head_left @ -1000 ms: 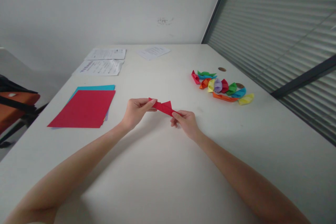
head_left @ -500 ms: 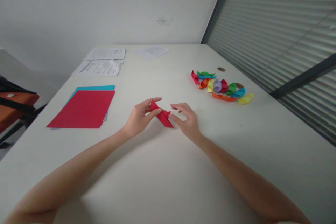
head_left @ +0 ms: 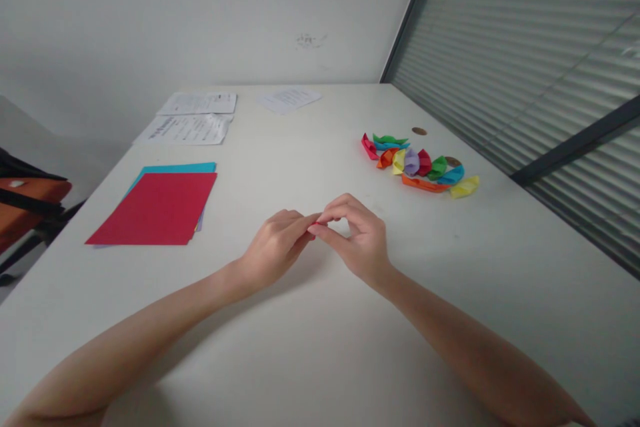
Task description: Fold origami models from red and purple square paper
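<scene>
My left hand [head_left: 274, 247] and my right hand [head_left: 357, 237] meet fingertip to fingertip just above the white table [head_left: 310, 347]. Both pinch a small folded red paper piece [head_left: 315, 223], of which only a sliver shows between the fingers. A stack of flat paper sheets [head_left: 156, 207], red on top with blue beneath, lies to the left of my hands. A cluster of several folded paper shapes [head_left: 419, 165] in red, green, blue, orange, yellow and purple lies at the right.
Printed white sheets [head_left: 193, 119] lie at the table's far left, and another sheet [head_left: 289, 99] at the far middle. A window with grey blinds [head_left: 525, 47] runs along the right edge. An orange chair [head_left: 25, 203] stands off the left side.
The red paper was stretched between my hands, then turned and folded smaller. My hands have closed together around it, so it is almost hidden now.
</scene>
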Demonstrator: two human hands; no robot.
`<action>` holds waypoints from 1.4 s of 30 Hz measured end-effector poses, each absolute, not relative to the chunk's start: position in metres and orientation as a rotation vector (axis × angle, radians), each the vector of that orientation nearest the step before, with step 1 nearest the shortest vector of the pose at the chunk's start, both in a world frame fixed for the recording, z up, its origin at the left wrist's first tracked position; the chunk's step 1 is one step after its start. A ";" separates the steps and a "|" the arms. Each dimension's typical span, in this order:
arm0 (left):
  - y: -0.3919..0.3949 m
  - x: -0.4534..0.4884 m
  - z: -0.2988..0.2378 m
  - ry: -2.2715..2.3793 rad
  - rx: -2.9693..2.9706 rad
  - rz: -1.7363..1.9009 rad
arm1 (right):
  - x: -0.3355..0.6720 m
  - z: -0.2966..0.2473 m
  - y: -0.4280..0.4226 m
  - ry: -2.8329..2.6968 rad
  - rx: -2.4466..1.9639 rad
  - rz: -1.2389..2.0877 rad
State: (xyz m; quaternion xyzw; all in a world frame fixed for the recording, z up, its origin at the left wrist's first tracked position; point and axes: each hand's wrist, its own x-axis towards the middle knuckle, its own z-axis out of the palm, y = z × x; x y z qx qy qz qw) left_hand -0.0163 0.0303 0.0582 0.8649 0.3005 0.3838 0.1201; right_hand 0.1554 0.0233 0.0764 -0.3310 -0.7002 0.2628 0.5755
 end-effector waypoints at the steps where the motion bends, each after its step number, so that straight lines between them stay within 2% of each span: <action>1: 0.030 -0.016 0.058 0.876 2.543 1.131 | 0.155 0.076 0.023 -1.633 -0.775 0.619; 15: 0.029 -0.019 0.065 0.704 2.332 1.062 | 0.164 0.075 0.027 -1.725 -0.621 0.560; 31: 0.029 -0.018 0.076 0.653 2.524 0.848 | 0.177 0.084 0.034 -1.923 -0.581 0.419; 37: 0.026 -0.018 0.084 0.774 2.006 0.808 | 0.176 0.081 0.036 -1.795 -0.624 0.503; 42: 0.028 -0.013 0.084 0.851 1.721 0.890 | 0.176 0.075 0.038 -1.752 -0.668 0.727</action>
